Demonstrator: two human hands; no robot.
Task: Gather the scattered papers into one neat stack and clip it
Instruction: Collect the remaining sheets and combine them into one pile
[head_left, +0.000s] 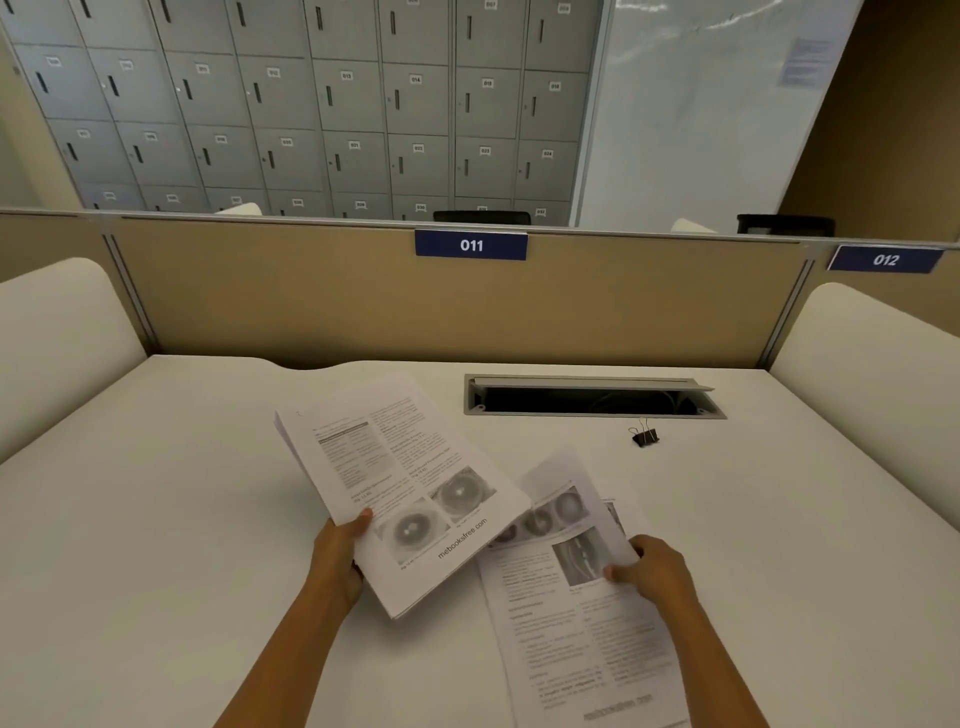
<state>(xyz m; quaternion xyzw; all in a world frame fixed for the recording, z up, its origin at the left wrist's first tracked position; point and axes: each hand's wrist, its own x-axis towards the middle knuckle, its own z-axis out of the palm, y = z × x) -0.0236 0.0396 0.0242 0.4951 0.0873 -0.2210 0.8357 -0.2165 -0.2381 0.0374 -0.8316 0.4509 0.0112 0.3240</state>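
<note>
My left hand (340, 558) grips a stack of printed papers (400, 483) by its lower left edge and holds it tilted above the white desk (156, 519). My right hand (654, 571) pinches the right edge of a loose sheet (561, 519) with eye photographs, which lies partly under the stack. Another printed sheet (587, 644) lies flat on the desk below it, reaching toward the near edge. A black binder clip (644, 435) lies alone on the desk, far right of the papers.
An open cable tray (592, 397) is set into the desk just behind the clip. A tan partition (363, 301) with the label 011 closes the back. White side panels stand left (57, 332) and right (872, 353).
</note>
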